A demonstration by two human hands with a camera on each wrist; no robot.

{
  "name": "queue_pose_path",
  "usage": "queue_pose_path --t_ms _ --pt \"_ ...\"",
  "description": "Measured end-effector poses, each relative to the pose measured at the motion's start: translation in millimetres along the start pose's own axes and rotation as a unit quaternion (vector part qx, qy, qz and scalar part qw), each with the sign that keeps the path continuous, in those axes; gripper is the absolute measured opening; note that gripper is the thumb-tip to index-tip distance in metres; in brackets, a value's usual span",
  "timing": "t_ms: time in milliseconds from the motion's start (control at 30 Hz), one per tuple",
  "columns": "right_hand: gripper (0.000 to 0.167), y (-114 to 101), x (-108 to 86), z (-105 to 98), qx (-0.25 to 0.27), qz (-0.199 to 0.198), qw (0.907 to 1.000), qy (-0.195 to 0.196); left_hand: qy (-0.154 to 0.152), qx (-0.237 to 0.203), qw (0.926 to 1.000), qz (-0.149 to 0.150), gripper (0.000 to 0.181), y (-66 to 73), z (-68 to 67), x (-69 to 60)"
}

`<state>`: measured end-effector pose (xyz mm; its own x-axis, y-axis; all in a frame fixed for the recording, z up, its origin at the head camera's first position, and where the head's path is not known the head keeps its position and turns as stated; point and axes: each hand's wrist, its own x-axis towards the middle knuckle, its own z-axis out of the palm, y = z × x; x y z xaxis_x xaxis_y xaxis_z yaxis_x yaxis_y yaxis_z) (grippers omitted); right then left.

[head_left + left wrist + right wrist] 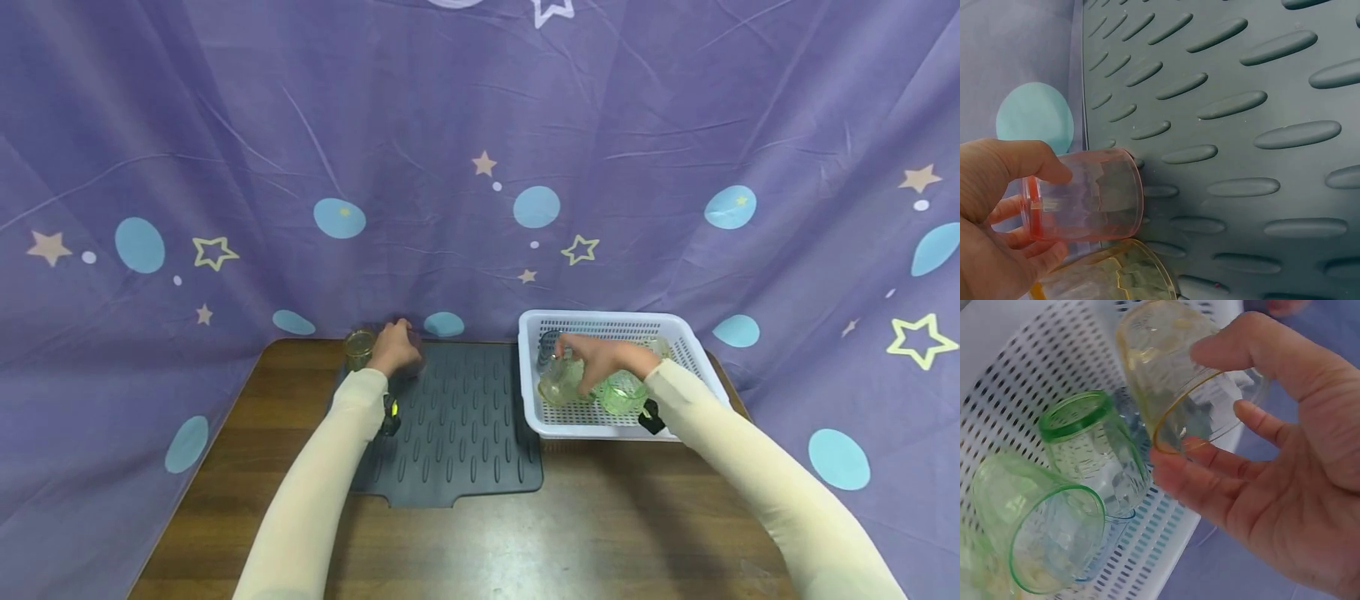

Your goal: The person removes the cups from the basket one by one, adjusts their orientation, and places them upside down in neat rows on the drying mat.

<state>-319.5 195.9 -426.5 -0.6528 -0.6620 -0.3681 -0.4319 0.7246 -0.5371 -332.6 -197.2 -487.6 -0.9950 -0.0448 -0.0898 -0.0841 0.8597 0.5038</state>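
Note:
My left hand (pixel 395 347) holds a clear pink cup (pixel 1091 200) by its reddish base end, thumb on its side and fingers beneath. The cup's wide rim faces the dark grey drying mat (pixel 465 433), at the mat's far left corner. Close beside it stands a yellow-tinted cup (pixel 1113 278), also base up. Over the white basket, my right hand (pixel 600 358) grips a clear cup with a yellow rim (pixel 1166 369), thumb on one side and fingertips at the rim. Below that cup in the right wrist view lie a dark-green-based cup (pixel 1094 456) and a pale green cup (pixel 1041 519).
The white perforated basket (pixel 529 408) stands right of the mat and holds several more cups, among them a blue one (pixel 1113 540). Both rest on a brown wooden table (pixel 480 550). A purple patterned curtain (pixel 427 275) hangs directly behind the table.

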Motion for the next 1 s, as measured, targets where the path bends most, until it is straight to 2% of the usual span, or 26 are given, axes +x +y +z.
queue_pose_path --t_ms 67,167,367,533,700,833,1000 --pt "0.071 5.2 -4.2 -3.5 0.06 -0.009 0.9979 0.022 0.0 -0.001 1.0 -0.001 0.065 0.3 0.0 0.3" --pt "0.069 11.8 -9.9 -7.1 0.142 -0.018 0.9882 0.053 0.0 -0.001 1.0 -0.002 0.065 0.5 0.8 1.7" --pt "0.067 19.3 -21.6 -12.9 0.252 -0.042 0.9582 0.128 -0.003 0.0 1.0 -0.007 0.068 -3.1 6.6 6.4" --pt "0.065 23.0 -27.7 -15.9 0.341 -0.074 0.9198 0.18 0.005 -0.004 1.0 -0.002 0.07 -3.9 7.9 4.6" --pt "0.056 22.3 -28.8 -16.7 0.423 -0.109 0.8711 0.225 0.017 -0.016 0.9997 0.004 0.076 -0.7 6.5 0.0" --pt "0.053 16.0 -29.7 -16.8 0.488 -0.131 0.8326 0.226 0.03 -0.021 0.9992 0.017 0.079 4.5 8.5 2.2" --pt "0.051 3.3 -28.5 -15.9 0.544 -0.154 0.7975 0.212 0.074 -0.054 0.9948 0.045 0.074 23.6 9.1 6.4"
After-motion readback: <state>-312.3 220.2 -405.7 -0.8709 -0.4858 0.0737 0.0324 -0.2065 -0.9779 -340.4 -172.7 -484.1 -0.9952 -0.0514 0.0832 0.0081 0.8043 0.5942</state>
